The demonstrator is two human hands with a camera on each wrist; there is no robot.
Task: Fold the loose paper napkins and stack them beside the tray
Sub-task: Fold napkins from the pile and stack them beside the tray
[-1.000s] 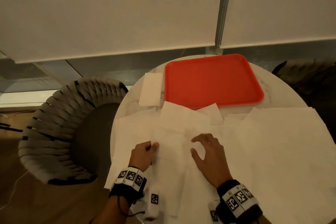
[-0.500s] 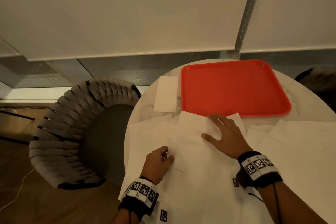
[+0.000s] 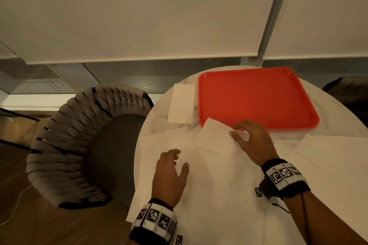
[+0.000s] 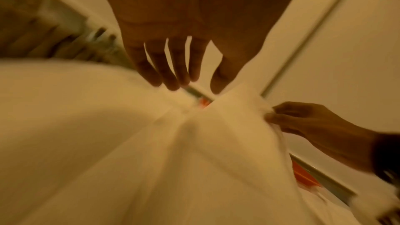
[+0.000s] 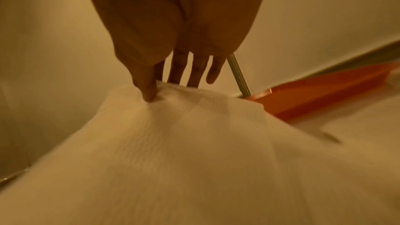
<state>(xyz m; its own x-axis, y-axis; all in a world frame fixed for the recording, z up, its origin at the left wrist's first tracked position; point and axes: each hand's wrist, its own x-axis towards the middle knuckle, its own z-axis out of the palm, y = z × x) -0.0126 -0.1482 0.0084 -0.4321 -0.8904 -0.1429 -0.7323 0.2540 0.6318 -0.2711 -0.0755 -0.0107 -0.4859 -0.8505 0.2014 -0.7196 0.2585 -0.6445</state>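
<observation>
My right hand [image 3: 252, 141] pinches the far corner of the top loose napkin [image 3: 215, 157] between thumb and fingers, at the red tray's [image 3: 256, 97] near edge. My left hand [image 3: 169, 175] hovers with fingers relaxed over the napkin. One folded napkin [image 3: 181, 103] lies left of the tray.

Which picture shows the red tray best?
The head view: the whole red tray lies in sight on the table. The right wrist view shows just one blurry side; the left wrist view shows only small orange bits behind the napkins.
</observation>
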